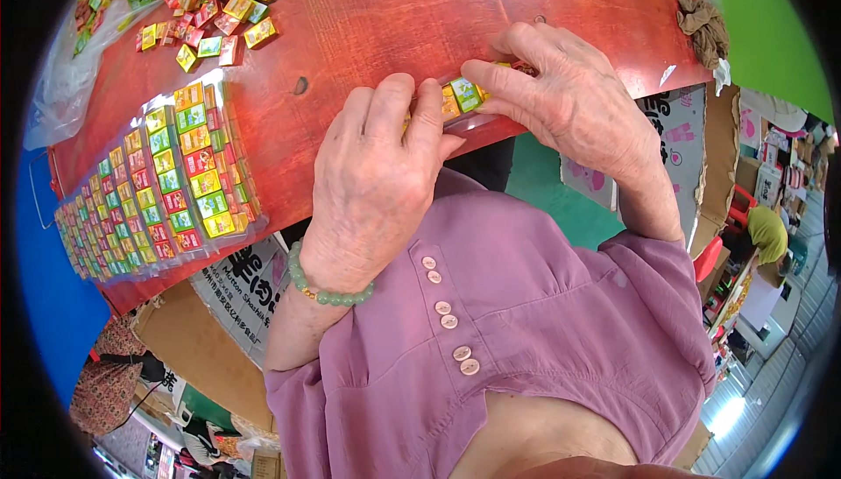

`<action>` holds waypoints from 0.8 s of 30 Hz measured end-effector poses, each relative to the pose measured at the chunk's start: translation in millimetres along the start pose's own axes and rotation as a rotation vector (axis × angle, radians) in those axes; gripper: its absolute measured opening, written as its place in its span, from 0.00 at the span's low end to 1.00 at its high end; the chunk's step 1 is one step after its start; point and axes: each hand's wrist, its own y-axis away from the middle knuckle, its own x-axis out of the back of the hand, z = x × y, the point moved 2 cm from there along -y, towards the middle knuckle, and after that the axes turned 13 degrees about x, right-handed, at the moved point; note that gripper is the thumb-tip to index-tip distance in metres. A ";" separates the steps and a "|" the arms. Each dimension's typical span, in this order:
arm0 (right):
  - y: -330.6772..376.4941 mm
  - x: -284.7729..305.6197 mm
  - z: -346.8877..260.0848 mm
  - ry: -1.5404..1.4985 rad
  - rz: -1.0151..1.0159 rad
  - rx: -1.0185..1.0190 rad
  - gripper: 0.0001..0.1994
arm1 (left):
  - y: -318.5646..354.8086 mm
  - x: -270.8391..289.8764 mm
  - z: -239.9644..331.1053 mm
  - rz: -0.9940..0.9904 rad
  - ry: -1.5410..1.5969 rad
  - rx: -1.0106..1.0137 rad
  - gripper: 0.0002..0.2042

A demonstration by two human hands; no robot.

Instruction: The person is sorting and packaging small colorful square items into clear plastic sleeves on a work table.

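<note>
Both hands are down at the near edge of the red table (394, 15), working a short row of small square packets (462, 94) inside a clear sleeve (477, 118). The left hand (372, 181) curls over the row's left end, fingers closed down on it; the right hand (569, 98) presses from the other side, forefinger and thumb pinched on the sleeve by the green and yellow packets. By my reading, this is the lining-up step: packets being squared inside the sleeve, and the next move would call for a steady push along the row without tipping any. Counting: two hands, one row in hand with about three packets showing, the rest hidden under the fingers. To the left lie filled strips (166, 190), at least seven side by side, and a loose heap (206, 6) beyond, too many to count.
</note>
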 end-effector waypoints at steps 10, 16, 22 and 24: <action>5.4 -3.2 -4.6 -0.085 0.072 -0.060 0.22 | 0.7 -8.4 -4.2 0.055 -0.028 -0.061 0.24; 26.3 0.6 3.9 -0.192 0.155 -0.182 0.29 | 8.2 0.2 -8.5 0.049 0.029 0.011 0.25; 41.0 -17.2 -18.4 -0.032 0.117 -0.195 0.44 | 13.8 -1.7 -12.9 0.060 -0.028 -0.072 0.27; 41.7 -29.3 -24.4 -0.015 0.031 -0.196 0.48 | 15.3 -7.7 -15.8 0.007 0.034 -0.050 0.27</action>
